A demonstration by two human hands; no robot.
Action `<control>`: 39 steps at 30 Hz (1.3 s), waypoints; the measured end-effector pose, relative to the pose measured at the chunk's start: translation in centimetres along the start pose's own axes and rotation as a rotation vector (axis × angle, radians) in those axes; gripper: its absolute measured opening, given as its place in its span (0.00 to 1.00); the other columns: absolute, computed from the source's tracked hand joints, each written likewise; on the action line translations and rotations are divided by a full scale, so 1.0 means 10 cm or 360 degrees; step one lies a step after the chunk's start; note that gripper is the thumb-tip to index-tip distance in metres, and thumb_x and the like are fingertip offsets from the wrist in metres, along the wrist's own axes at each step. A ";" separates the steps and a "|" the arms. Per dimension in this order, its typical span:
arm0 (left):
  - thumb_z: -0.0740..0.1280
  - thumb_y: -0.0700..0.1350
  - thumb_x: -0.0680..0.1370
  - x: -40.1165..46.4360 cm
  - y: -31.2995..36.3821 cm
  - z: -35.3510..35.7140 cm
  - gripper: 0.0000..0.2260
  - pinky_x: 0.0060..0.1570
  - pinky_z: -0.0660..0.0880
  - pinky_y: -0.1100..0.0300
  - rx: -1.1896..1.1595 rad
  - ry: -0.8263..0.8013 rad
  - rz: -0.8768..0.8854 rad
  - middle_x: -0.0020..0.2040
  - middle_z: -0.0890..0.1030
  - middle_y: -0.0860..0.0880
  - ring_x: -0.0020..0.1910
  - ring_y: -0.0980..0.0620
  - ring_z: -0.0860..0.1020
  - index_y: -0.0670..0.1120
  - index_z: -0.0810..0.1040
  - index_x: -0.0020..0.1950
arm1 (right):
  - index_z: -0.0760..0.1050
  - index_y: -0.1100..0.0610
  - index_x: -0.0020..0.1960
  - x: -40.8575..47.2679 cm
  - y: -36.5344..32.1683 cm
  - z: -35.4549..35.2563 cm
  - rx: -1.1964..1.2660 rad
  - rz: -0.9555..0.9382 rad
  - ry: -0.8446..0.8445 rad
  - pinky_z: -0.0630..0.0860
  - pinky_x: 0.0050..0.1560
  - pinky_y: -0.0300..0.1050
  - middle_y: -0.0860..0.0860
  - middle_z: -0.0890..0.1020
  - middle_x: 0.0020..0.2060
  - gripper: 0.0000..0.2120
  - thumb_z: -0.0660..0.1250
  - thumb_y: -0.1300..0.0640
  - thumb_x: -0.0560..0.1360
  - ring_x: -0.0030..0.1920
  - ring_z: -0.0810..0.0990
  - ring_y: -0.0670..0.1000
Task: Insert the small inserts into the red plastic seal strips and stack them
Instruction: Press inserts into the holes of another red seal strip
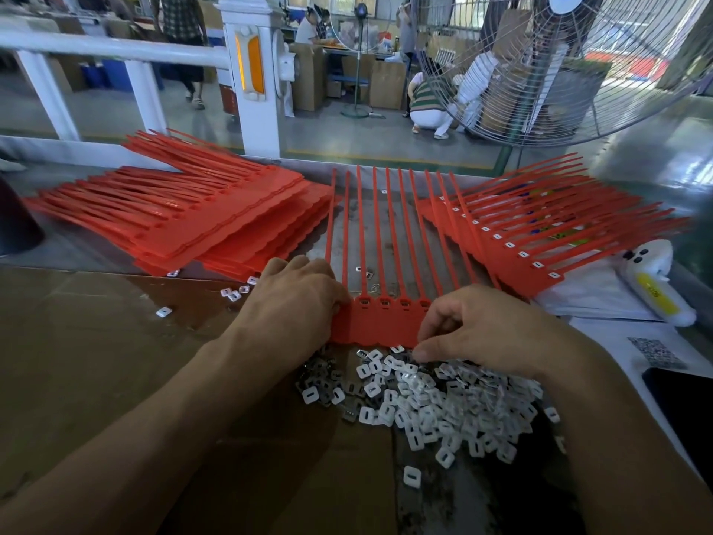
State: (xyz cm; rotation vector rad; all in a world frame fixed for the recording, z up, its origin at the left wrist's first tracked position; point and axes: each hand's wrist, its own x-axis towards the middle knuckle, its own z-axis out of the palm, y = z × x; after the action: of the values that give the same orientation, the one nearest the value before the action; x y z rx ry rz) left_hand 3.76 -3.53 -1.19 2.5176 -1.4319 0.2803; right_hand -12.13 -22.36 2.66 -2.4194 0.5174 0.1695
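- Red seal strip sheet [380, 322] lies flat at table centre, tails pointing far.
- Left hand [297, 299] rests on the sheet's left end, fingers curled over its edge.
- Right hand [486, 326] at the sheet's right near corner, fingertips bent down; whether it pinches anything cannot be told.
- White inserts [424, 403] heaped just near of the sheet.
- Stacks of red sheets: far left [185, 222], far right [540, 229].

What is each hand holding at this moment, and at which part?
The left hand holds the red seal strip at the left end of its flat tab. The right hand curls over the right end; its grip is hidden.
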 end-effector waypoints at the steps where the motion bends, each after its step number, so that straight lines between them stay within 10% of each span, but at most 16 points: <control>1: 0.62 0.47 0.83 0.00 0.02 0.00 0.15 0.64 0.59 0.57 0.0046 0.0001 0.0019 0.63 0.75 0.60 0.64 0.55 0.69 0.62 0.78 0.67 | 0.85 0.48 0.42 0.00 0.00 0.01 -0.0011 -0.0001 -0.0008 0.80 0.46 0.50 0.45 0.86 0.38 0.09 0.82 0.46 0.68 0.39 0.83 0.45; 21: 0.63 0.53 0.83 -0.07 0.04 -0.01 0.12 0.67 0.64 0.55 -0.0230 0.0198 -0.0034 0.61 0.78 0.59 0.65 0.55 0.71 0.57 0.80 0.64 | 0.84 0.45 0.42 0.04 0.09 -0.01 0.0286 -0.0104 -0.0053 0.73 0.30 0.37 0.48 0.86 0.35 0.04 0.78 0.47 0.73 0.28 0.76 0.41; 31: 0.72 0.47 0.79 -0.09 0.25 -0.09 0.02 0.43 0.76 0.68 -0.1336 0.0187 -0.0101 0.45 0.84 0.60 0.44 0.62 0.81 0.54 0.85 0.49 | 0.84 0.46 0.46 0.15 -0.03 0.19 0.0819 -0.0350 0.0330 0.75 0.32 0.41 0.51 0.87 0.39 0.03 0.74 0.53 0.78 0.34 0.80 0.47; 39: 0.74 0.41 0.77 -0.09 0.22 -0.10 0.03 0.44 0.73 0.68 -0.1205 0.0351 0.0078 0.41 0.83 0.55 0.44 0.52 0.81 0.48 0.82 0.46 | 0.85 0.49 0.46 0.13 -0.12 0.25 0.0931 -0.0436 0.0315 0.77 0.35 0.39 0.51 0.87 0.40 0.04 0.73 0.51 0.79 0.35 0.81 0.48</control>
State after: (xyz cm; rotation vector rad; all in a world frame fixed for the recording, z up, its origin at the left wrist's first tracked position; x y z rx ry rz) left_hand 1.39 -3.61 -0.24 1.7824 -1.2100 0.0077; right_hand -10.42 -20.39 1.07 -1.9092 0.2645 -0.3037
